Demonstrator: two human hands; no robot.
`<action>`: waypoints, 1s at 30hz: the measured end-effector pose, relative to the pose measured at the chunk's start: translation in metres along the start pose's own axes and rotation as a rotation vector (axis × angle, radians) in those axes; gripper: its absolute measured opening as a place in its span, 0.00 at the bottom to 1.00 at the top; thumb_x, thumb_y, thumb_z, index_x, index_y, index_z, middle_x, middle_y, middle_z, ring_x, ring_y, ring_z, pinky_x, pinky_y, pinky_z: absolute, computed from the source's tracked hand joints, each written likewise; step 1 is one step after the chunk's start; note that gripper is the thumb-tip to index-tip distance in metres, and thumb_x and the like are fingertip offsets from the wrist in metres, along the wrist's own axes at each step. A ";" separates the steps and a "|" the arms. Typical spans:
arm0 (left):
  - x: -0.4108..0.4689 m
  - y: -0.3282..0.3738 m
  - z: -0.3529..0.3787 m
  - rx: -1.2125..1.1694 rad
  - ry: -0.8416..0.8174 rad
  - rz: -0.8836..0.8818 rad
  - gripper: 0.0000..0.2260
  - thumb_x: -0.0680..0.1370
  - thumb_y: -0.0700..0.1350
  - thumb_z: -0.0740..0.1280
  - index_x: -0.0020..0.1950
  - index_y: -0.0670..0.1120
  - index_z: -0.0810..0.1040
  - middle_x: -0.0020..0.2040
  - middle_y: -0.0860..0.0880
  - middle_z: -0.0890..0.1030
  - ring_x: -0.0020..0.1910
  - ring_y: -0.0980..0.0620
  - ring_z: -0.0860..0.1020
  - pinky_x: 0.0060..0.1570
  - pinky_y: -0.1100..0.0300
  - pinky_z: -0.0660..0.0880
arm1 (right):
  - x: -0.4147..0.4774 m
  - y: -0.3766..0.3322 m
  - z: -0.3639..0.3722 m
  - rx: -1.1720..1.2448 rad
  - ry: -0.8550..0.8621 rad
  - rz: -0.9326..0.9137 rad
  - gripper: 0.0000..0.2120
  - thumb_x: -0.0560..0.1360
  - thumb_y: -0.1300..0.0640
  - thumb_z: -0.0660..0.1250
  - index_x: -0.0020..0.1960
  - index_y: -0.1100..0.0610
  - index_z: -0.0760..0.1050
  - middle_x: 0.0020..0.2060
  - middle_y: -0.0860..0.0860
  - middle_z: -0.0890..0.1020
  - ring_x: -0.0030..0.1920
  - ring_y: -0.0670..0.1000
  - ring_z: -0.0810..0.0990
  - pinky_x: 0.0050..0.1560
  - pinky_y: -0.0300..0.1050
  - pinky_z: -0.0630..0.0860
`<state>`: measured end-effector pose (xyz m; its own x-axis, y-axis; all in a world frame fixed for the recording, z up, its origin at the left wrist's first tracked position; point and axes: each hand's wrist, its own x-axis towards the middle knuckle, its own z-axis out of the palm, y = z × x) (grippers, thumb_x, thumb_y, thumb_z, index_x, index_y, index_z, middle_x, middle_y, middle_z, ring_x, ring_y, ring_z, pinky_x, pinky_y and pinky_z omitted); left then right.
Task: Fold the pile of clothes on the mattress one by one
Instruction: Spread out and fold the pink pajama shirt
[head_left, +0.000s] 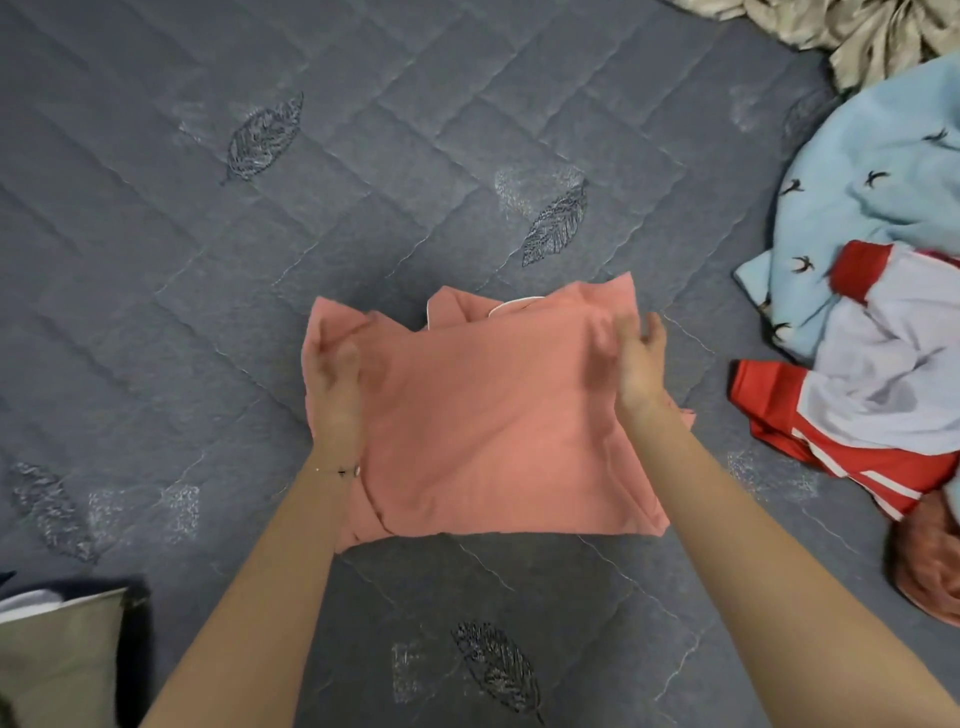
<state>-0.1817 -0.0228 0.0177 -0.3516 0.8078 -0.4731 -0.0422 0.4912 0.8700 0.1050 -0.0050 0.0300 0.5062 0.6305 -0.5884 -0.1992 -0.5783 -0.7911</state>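
The pink garment (483, 421) lies in the centre of the frame on the grey mattress (208, 234), folded to a rough square. The left hand (335, 384) grips its upper left corner and the right hand (636, 369) pinches its upper right corner. The fingers (655, 327) are curled on the cloth, though blur hides the detail. For a good fold, I think both corners should travel together, meet the near edge evenly, then be pressed flat. The pile of clothes (878, 291) lies at the right edge.
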 end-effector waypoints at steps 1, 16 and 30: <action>-0.005 -0.008 0.003 0.170 -0.010 0.036 0.25 0.81 0.47 0.63 0.77 0.53 0.60 0.74 0.52 0.67 0.72 0.53 0.67 0.71 0.54 0.64 | -0.002 0.007 0.002 -0.069 -0.017 -0.011 0.29 0.79 0.57 0.64 0.76 0.57 0.56 0.69 0.52 0.69 0.67 0.47 0.70 0.70 0.40 0.63; -0.027 -0.068 0.044 1.351 -0.406 0.306 0.31 0.79 0.64 0.52 0.74 0.63 0.36 0.79 0.51 0.35 0.77 0.45 0.35 0.71 0.33 0.38 | 0.002 0.077 -0.018 -1.124 -0.129 -0.128 0.34 0.79 0.40 0.59 0.79 0.45 0.48 0.79 0.53 0.42 0.78 0.55 0.38 0.75 0.57 0.37; -0.052 -0.077 -0.021 0.782 0.251 0.014 0.30 0.79 0.44 0.67 0.73 0.30 0.58 0.71 0.32 0.64 0.72 0.35 0.62 0.73 0.44 0.55 | -0.019 0.094 -0.062 -0.942 0.125 -0.004 0.47 0.71 0.31 0.64 0.79 0.52 0.46 0.79 0.53 0.49 0.78 0.54 0.44 0.75 0.58 0.43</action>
<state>-0.1793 -0.1097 -0.0220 -0.5500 0.7640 -0.3373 0.5949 0.6419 0.4838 0.1284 -0.1032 -0.0229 0.6025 0.6050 -0.5206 0.5340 -0.7903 -0.3005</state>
